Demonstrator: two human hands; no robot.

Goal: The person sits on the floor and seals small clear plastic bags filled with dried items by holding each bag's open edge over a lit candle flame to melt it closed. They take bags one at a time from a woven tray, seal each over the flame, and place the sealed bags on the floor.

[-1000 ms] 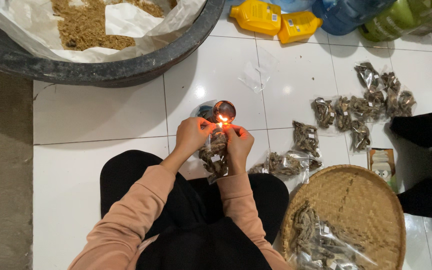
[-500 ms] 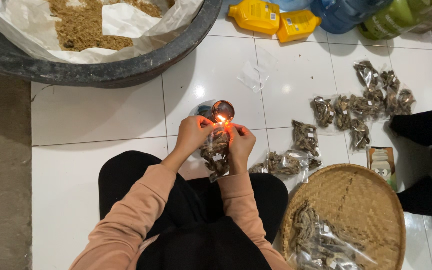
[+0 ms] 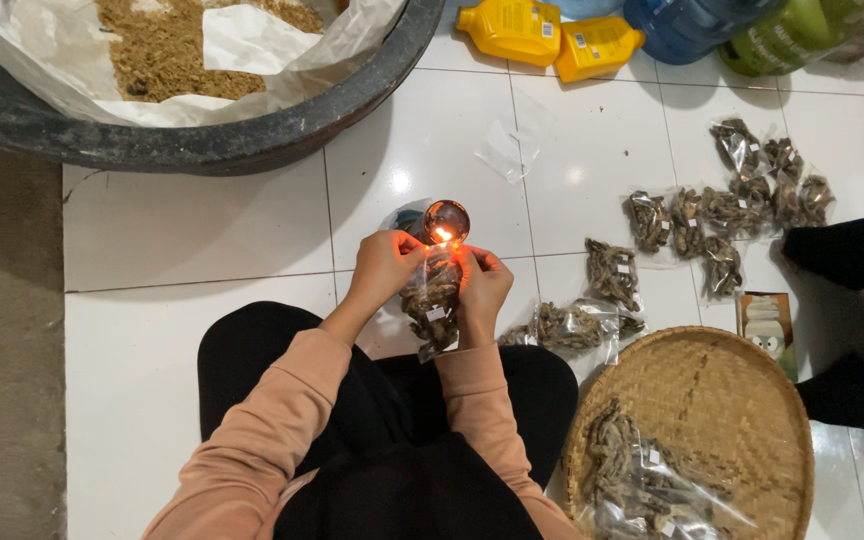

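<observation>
Head view: little has changed, both hands stay at the flame. Left hand [image 3: 384, 268] and right hand [image 3: 480, 285] pinch the clear packet [image 3: 432, 305] at the candle flame [image 3: 443, 235]. Filled packets [image 3: 717, 210] lie on the tiled floor [image 3: 202, 230]; woven tray [image 3: 712, 400] cut off at the bottom edge.

Glossy white floor tiles [image 3: 252, 230] fill the scene, grey grout lines crossing them and a bright lamp glare bouncing off near the middle. Down the left edge runs a rougher grey-brown strip of floor [image 3: 2, 350]. Light is even and soft; no walls or windows in view.
</observation>
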